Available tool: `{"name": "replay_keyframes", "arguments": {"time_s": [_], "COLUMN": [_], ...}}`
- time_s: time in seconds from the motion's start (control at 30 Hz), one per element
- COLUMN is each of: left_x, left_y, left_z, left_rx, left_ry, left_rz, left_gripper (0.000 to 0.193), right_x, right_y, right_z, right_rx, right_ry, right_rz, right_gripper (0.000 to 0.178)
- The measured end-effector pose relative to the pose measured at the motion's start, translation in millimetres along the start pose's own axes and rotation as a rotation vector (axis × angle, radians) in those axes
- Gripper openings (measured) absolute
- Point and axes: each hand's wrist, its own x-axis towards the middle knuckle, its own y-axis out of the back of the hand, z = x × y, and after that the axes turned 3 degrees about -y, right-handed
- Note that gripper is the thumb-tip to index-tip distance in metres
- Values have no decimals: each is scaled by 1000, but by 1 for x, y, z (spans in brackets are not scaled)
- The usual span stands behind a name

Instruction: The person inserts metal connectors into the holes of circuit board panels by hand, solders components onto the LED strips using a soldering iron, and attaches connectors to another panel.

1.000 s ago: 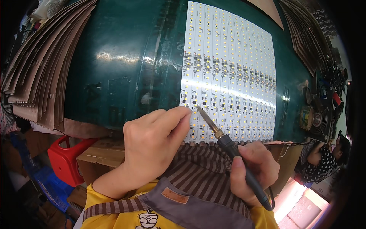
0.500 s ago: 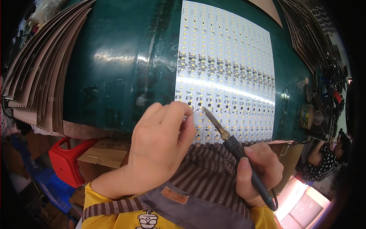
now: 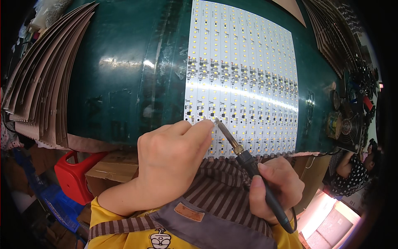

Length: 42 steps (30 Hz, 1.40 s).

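Note:
A white panel of LED circuit-board strips (image 3: 244, 54), with rows of small yellow LEDs and black chips, lies on the green tabletop. My right hand (image 3: 277, 189) is wrapped around the dark handle of a soldering iron (image 3: 247, 162). The iron's metal tip points up and left and meets the panel near a black chip. Close to that tip, my left hand (image 3: 172, 155) is closed in a pinch over the lower left part of the board. A thin wire showed at its fingertips earlier; now the fingers mostly hide it.
Stacks of brown boards (image 3: 45, 83) stand at the left and far right (image 3: 331, 37) of the green table (image 3: 120, 74). A small fan (image 3: 349, 132) sits by the right edge. Below left are a red stool (image 3: 74, 176) and a cardboard box (image 3: 112, 168). Another person (image 3: 352, 172) is at right.
The panel has shifted slightly left in view. Both hands and the iron have moved a little left, and my left fingers now sit closer to the iron's tip, covering the wire.

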Motion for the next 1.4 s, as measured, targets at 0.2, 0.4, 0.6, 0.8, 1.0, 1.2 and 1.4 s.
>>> {"name": "replay_keyframes", "arguments": {"time_s": [0.2,0.4,0.6,0.8,1.0,1.2,1.4], "left_x": [5,3,7,8,11,13,11], "left_y": [1,0,-5,-6,-4,-12,-17], "left_z": [-4,7,6,5,8,12,13], "left_rx": [38,-133,-20,13,-20,33,-20], "left_ry": [-122,28,-44,-11,22,-68,-67], "left_rz": [-19,-38,-8,-58,-146,-20,-11], "left_gripper": [10,14,10,7,6,13,14], "right_x": [0,-5,-4,-4,-3,-7,-8], "right_y": [5,11,10,12,17,20,23], "right_z": [4,12,16,10,10,15,19], "right_rx": [16,2,30,33,13,42,44], "right_ry": [14,19,10,-22,-8,-8,-15], "right_rz": [7,61,66,33,14,122,95], "right_gripper": [17,18,18,19,20,20,19]}}
